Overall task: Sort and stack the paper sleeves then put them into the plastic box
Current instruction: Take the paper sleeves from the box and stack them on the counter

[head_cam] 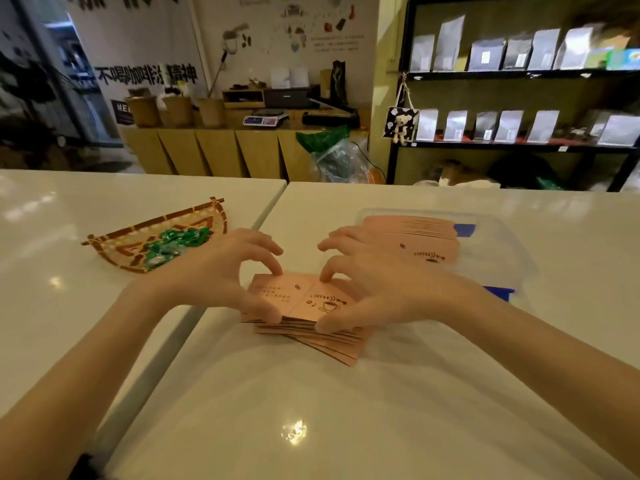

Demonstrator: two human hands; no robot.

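Both hands' fingers pinching the paper sleeves point(304, 306) stack, left hand point(221, 271), right hand point(374, 282), plastic box point(498, 244) beyond

A loose pile of flat, salmon-pink paper sleeves point(313, 327) lies on the white table, its lower sheets fanned out toward the near right so their edges show in steps. The top sleeve point(304, 299) carries a drawn coffee cup, the word COFFEE and small beans. Behind it to the right sits a clear plastic box point(498, 251) with blue clips, and a second stack of sleeves point(422, 237) rests in it, edges staggered.
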